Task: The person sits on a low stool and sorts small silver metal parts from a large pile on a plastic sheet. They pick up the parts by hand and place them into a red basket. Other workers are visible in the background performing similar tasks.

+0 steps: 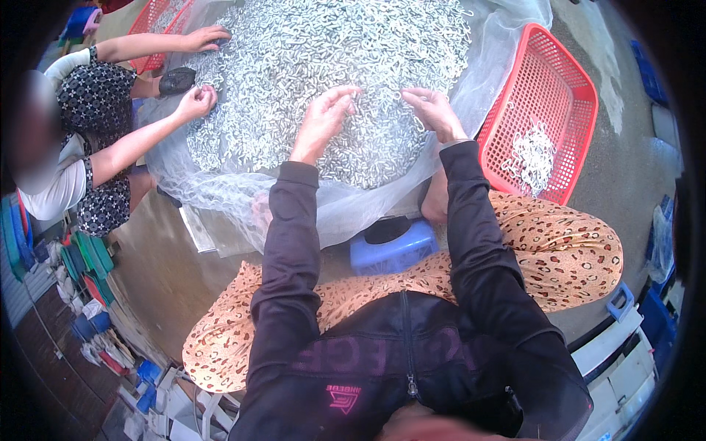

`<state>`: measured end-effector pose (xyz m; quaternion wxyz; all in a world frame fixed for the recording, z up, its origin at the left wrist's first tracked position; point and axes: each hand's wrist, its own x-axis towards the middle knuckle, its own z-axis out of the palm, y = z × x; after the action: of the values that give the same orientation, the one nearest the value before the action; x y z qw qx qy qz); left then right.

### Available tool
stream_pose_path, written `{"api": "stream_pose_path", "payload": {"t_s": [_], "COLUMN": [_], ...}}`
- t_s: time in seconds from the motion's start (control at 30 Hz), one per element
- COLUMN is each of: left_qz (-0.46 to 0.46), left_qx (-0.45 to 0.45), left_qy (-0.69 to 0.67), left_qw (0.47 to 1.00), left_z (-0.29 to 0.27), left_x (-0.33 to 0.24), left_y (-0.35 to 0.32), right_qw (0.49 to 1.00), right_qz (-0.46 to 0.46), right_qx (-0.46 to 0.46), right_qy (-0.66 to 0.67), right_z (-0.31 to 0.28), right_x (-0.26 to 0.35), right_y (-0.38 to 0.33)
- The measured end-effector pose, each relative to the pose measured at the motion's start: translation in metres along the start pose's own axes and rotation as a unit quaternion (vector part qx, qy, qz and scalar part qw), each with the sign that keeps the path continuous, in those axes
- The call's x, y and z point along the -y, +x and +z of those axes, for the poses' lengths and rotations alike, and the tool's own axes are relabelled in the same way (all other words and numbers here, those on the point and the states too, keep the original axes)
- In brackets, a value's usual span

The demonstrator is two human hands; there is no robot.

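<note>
Both hands are down in a huge pile of small silvery metal hooks point(323, 66) spread on a clear plastic sheet point(220, 191). The left hand point(323, 117) has its grip pinched on a few hooks; the right hand point(434, 112) looks loose and released, fingers resting on the pile. A red plastic basket point(570, 88) with some hooks sits just right. Another person's hands point(197, 101) work the far left edge.

The pile point(323, 66) runs off the top edge, and its pieces are too small to tell apart. The left hand point(321, 121) fingertips sink into it — can't see any grip. The co-worker point(73, 140) is blurred, half cut off by the dark rim.
</note>
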<state>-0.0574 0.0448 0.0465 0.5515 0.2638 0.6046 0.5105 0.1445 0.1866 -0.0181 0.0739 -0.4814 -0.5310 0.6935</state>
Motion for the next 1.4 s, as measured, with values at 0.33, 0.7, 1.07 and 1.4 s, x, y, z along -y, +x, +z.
{"api": "stream_pose_path", "payload": {"t_s": [0.33, 0.7, 1.07, 1.4], "left_qz": [-0.028, 0.184, 0.157, -0.085], "left_qx": [-0.033, -0.097, -0.028, 0.006], "left_qy": [0.061, 0.542, 0.684, 0.208], "left_qw": [0.997, 0.814, 0.712, 0.974], "left_z": [0.037, 0.021, 0.04, -0.029], "left_x": [0.014, 0.056, 0.06, 0.035], "left_y": [0.043, 0.017, 0.034, -0.042], "right_qw": [0.925, 0.935, 0.688, 0.78], "right_qz": [-0.069, -0.011, -0.212, -0.162], "right_qx": [-0.119, 0.125, 0.403, 0.303], "right_qy": [-0.354, 0.331, 0.565, 0.523], "right_z": [0.018, -0.006, -0.016, 0.001], "right_x": [-0.042, 0.019, 0.056, 0.044], "right_y": [-0.002, -0.021, -0.042, -0.035]}}
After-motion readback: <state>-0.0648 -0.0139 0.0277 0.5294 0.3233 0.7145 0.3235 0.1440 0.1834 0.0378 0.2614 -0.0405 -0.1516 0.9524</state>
